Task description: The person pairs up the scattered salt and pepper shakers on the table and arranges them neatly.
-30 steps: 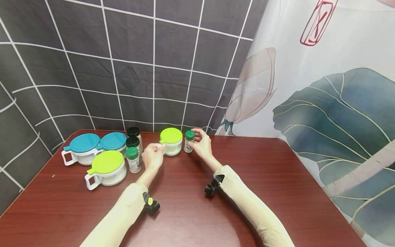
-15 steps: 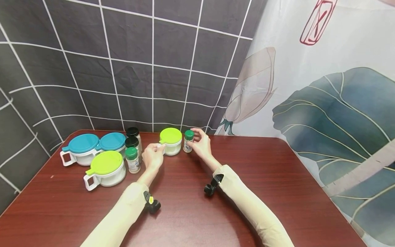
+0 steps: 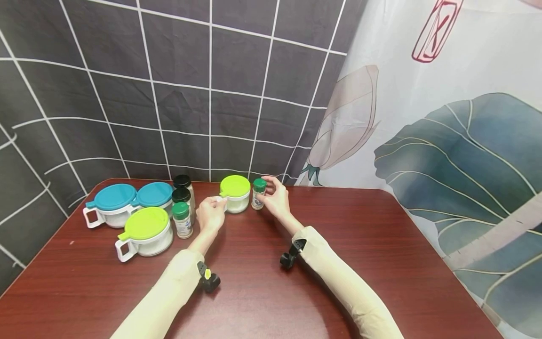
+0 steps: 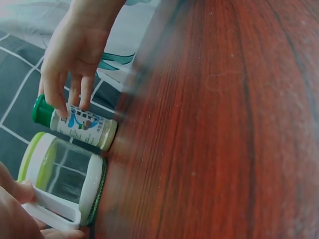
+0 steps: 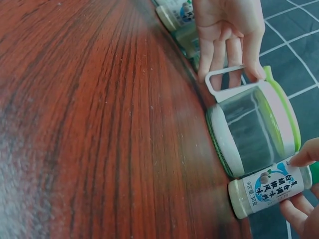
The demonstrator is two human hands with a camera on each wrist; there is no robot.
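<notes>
My left hand [image 3: 211, 215] pinches the white handle of a clear seasoning jar [image 3: 237, 203] with a lime-green lid, near the table's back edge. The thumb and fingers around that handle [image 5: 214, 92] show in the right wrist view. Just right of the jar, my right hand [image 3: 277, 200] holds a small spice bottle [image 5: 266, 188] with a green cap, thumb on one side and fingers on the other. Both containers are upright, side by side and close together. The bottle's printed label [image 4: 82, 124] is partly covered by fingers in the left wrist view.
Left of my hands stand two blue-lidded jars [image 3: 115, 197], another lime-lidded jar [image 3: 146, 223], a green-capped spice bottle [image 3: 183, 221] and two black-capped bottles [image 3: 182, 194]. A grey gridded cloth [image 3: 178, 108] hangs behind the dark red wooden table [image 3: 262, 292].
The lime-lidded jar in my left hand has edged very slightly right, toward the spice bottle. My right hand and the spice bottle have stayed in place.
</notes>
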